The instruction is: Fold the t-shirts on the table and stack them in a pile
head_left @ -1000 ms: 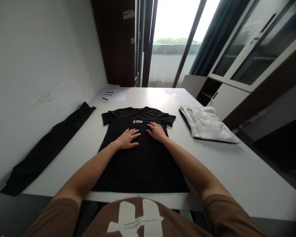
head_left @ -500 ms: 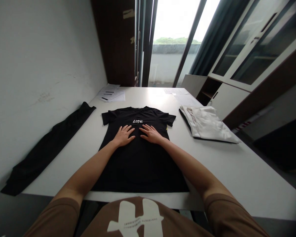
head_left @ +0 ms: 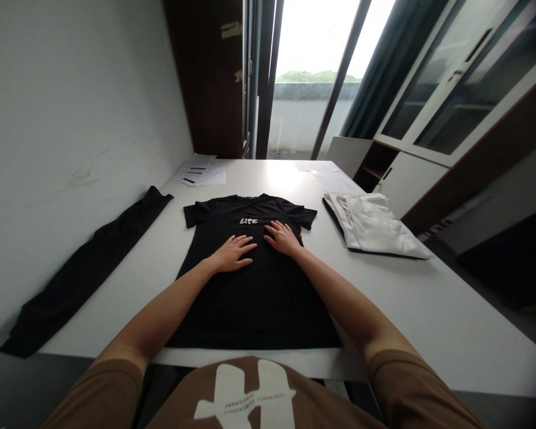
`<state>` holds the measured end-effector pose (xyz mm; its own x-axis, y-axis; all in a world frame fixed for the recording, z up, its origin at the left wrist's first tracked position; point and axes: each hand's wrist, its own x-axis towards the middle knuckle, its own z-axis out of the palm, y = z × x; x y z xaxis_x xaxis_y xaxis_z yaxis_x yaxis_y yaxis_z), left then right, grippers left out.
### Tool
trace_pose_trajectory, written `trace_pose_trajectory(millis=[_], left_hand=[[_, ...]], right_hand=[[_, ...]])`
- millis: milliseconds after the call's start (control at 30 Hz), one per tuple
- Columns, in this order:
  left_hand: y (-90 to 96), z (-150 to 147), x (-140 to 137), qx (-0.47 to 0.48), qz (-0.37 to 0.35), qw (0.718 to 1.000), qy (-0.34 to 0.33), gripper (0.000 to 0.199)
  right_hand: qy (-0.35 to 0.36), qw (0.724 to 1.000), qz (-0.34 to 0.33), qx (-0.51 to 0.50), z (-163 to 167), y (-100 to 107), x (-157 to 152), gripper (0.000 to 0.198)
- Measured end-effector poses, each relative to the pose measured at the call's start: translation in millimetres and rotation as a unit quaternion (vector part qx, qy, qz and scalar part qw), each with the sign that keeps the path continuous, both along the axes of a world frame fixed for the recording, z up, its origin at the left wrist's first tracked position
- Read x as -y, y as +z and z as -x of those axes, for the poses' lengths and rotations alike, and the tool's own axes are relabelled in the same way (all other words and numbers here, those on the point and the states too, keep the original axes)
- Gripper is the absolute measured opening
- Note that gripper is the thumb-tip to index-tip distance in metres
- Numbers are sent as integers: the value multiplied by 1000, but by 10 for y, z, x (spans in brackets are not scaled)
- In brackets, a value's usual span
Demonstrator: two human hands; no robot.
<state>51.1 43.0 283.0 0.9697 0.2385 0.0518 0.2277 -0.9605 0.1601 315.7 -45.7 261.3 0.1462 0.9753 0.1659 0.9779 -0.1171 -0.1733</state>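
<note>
Nearest to you is your own brown shirt (head_left: 245, 396) with a white print on the chest, and your two bare forearms run out from its short sleeves over the white surface (head_left: 429, 310). A black T-shirt (head_left: 250, 298) lies flat on that surface straight in front of you, its hem close to the near edge and its collar pointing away, with both short sleeves spread out to the sides. Small white lettering (head_left: 249, 221) sits on the chest, just beyond your fingertips.

Your left hand (head_left: 231, 253) rests palm down on the T-shirt below the lettering, fingers spread flat and gripping nothing. Your right hand (head_left: 284, 238) lies just beside it, a little farther out, also palm down with the fingers apart and nothing held. The two hands are near each other but not touching.

To the left, a long black garment (head_left: 89, 268) stretches along the surface edge against the wall (head_left: 71, 119), well apart from the T-shirt. To the right, a folded white garment (head_left: 375, 223) lies on a darker piece beneath it, near the T-shirt's right sleeve but apart from it.

Farther back, loose paper sheets (head_left: 201, 173) sit at the far left corner, and more paper (head_left: 321, 173) lies at the far right. Beyond the surface stand a glass door (head_left: 312, 89) and a glass-fronted cabinet (head_left: 451, 89).
</note>
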Motion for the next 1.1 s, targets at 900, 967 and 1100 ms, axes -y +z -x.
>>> trace_pose_trajectory(millis=[900, 967, 1100], left_hand=[[-251, 166, -571, 12, -47, 940, 338, 67], [-251, 180, -599, 10, -44, 938, 344, 67], [-237, 186, -594, 15, -46, 947, 317, 66]], right_hand=[[-38, 998, 47, -13, -247, -26, -38, 64], [-64, 997, 50, -10, -298, -10, -24, 64], [-26, 999, 38, 3, -163, 41, 22, 66]])
